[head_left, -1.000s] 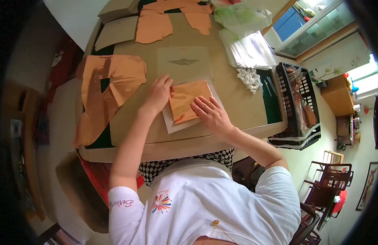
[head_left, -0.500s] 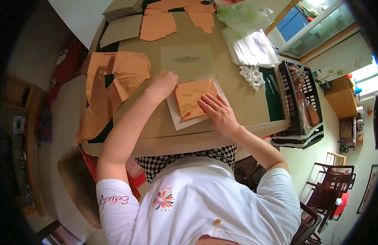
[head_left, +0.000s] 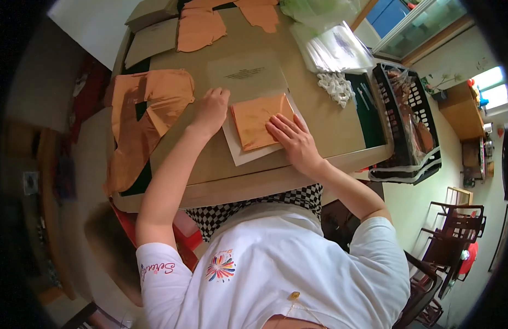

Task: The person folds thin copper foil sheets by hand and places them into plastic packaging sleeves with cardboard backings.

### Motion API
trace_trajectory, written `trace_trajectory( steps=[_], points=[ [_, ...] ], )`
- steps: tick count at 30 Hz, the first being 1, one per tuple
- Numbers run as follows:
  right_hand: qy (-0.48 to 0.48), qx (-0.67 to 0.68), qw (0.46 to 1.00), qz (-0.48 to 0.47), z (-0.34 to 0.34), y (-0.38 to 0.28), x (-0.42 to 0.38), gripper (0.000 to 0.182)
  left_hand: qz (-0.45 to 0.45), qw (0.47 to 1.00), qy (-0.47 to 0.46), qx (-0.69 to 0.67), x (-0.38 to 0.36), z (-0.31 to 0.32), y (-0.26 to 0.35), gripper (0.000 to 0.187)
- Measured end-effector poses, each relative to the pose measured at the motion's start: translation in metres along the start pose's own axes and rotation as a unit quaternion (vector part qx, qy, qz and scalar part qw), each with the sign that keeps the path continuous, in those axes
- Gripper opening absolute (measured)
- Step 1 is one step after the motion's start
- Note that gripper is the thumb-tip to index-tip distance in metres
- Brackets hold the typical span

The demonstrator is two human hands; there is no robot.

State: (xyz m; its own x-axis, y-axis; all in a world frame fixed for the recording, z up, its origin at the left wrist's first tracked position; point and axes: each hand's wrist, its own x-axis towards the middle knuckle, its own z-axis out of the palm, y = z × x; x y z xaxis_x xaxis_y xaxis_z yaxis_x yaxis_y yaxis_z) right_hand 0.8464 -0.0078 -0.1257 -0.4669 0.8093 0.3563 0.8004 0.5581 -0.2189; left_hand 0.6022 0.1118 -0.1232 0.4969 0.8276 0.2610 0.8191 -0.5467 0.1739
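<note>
A folded orange garment (head_left: 256, 122) lies in a flat square on a white sheet (head_left: 246, 158), whose edges show at the bottom and right. My right hand (head_left: 295, 141) rests flat on the garment's right part, fingers stretched out. Just left of the garment's upper left corner is my left hand (head_left: 211, 112). Its fingers are curled together, and what they hold, if anything, is hidden. Beyond the garment lies a translucent sheet or bag (head_left: 245, 74) with printed text. Another orange garment (head_left: 152, 104) is spread out to the left of my left hand.
At the table's far side are more orange garments (head_left: 202, 27) and grey-brown cards (head_left: 151, 43). Clear plastic bags (head_left: 333, 49) and a pile of white pieces (head_left: 335, 89) lie at the right. A black crate (head_left: 404, 123) stands beside the table's right edge.
The whole view has shifted slightly. My left hand has turned, its fingers now pointing more away from me. My right hand stays flat on the folded garment, whose front edge lies flatter.
</note>
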Motion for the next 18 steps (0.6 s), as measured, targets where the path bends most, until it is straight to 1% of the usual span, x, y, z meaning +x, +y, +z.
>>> trace_trajectory(
  steps=[3,6,9,12,15,18],
  points=[
    [0.006,0.003,1.0,-0.004,0.002,0.001,0.004,0.043,0.022,0.999,-0.016,0.02,-0.009,-0.008,0.013,0.011],
    [0.004,-0.007,1.0,-0.015,0.007,0.004,0.008,0.044,0.034,0.999,-0.003,0.026,-0.013,0.0,0.011,0.011],
    [-0.004,-0.013,0.999,-0.032,0.011,0.007,0.013,0.046,0.023,0.998,0.054,0.003,-0.013,0.002,0.011,0.011],
    [-0.011,-0.016,0.999,-0.031,0.01,0.003,0.015,0.049,0.0,0.999,0.03,-0.041,-0.011,-0.004,0.018,0.012],
    [-0.014,-0.01,1.0,-0.024,0.011,0.006,0.019,0.051,0.026,0.997,0.018,-0.072,-0.012,-0.01,0.023,0.012],
    [0.01,0.069,0.997,0.024,0.005,0.011,0.028,0.05,-0.006,0.966,0.174,-0.193,-0.014,-0.017,0.02,0.018]
  ],
)
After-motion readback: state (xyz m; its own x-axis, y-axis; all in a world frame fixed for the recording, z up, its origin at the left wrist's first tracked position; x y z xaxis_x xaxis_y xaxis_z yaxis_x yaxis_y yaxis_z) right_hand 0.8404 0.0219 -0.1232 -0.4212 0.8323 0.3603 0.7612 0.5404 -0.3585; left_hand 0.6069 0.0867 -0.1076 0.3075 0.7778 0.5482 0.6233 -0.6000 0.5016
